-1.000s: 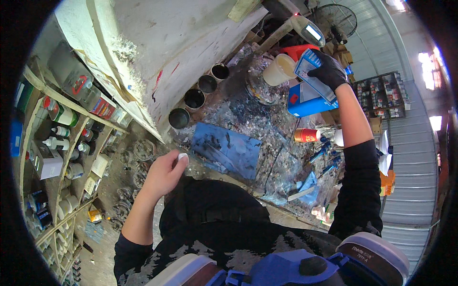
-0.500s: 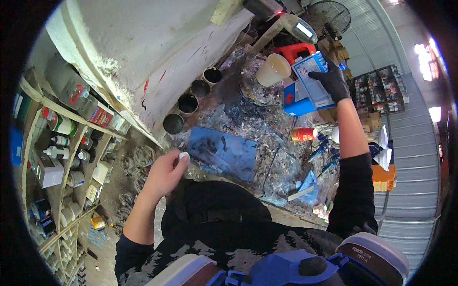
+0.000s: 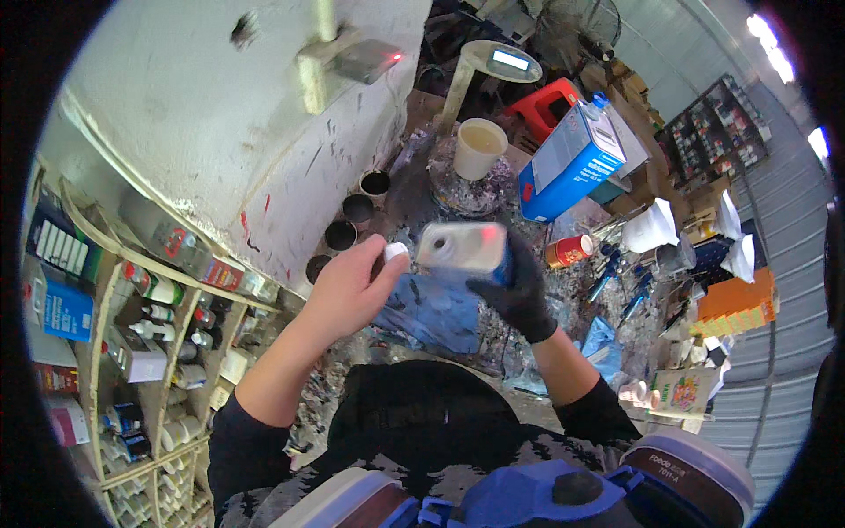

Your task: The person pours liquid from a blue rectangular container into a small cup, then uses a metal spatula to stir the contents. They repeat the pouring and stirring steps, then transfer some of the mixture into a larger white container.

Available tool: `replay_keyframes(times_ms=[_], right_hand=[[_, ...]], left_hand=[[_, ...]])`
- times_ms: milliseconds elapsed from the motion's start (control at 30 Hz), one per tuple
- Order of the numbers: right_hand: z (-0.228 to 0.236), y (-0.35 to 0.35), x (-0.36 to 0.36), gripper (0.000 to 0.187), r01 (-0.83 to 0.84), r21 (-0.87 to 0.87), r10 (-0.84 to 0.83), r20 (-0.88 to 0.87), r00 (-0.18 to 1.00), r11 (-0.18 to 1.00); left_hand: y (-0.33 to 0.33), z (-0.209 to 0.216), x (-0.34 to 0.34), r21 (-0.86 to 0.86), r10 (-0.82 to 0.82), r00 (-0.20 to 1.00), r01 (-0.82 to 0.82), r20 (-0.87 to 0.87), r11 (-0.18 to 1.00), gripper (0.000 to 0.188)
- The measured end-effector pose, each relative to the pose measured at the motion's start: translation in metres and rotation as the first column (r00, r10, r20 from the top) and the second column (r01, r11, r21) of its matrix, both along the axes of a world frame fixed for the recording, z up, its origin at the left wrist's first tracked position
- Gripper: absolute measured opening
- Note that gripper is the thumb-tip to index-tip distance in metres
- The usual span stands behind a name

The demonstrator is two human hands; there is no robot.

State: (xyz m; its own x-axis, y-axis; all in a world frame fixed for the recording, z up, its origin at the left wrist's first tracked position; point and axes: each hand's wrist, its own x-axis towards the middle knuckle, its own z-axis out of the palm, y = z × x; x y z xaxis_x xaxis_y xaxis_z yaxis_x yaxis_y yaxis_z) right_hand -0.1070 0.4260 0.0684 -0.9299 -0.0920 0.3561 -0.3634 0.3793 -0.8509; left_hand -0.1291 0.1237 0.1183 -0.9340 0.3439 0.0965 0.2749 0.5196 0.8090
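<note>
White print shows on the blue side of the big can point(image 3: 556, 180) on the bench point(image 3: 563, 295); the red cup point(image 3: 570, 251) bears yellowish marks. The gloved right hand point(image 3: 521, 295) grasps a blurred can point(image 3: 465, 249) over the blue sheet point(image 3: 431, 319). The left hand point(image 3: 348, 290) pinches a white cap point(image 3: 396, 252) just beside it.

Right hand point(image 3: 521, 295) black-gloved; black sleeves point(image 3: 249, 453); blue respirator point(image 3: 519, 499).

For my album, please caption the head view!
Bare left hand holds small white cap; black-gloved right hand holds blue rectangular metal can.
</note>
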Motion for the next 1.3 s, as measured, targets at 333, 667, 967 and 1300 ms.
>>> replay_keyframes(times_ms=[333,667,967,1300], right_hand=[[-0.004,0.012,0.039,0.086,-0.065,0.272,0.126,-0.212,0.969,0.96],[-0.049,-0.02,0.024,0.084,-0.045,0.077,0.065,-0.268,0.961,0.996],[-0.133,-0.113,-0.06,0.085,0.207,-0.492,-0.215,0.04,0.976,0.846],[-0.184,-0.146,-0.076,0.081,0.009,-0.604,0.052,0.083,0.995,0.797]], left_hand=[[0.032,0.025,-0.003,-0.395,-0.282,0.934,0.349,0.219,0.85,0.051],[0.032,0.033,-0.025,-0.852,-0.594,0.803,0.343,0.047,0.396,0.041],[0.024,0.059,-0.041,-0.565,-0.35,0.825,0.047,-0.442,0.824,0.037],[0.111,0.004,-0.007,0.074,-0.359,0.9,0.387,-0.245,0.919,0.018]])
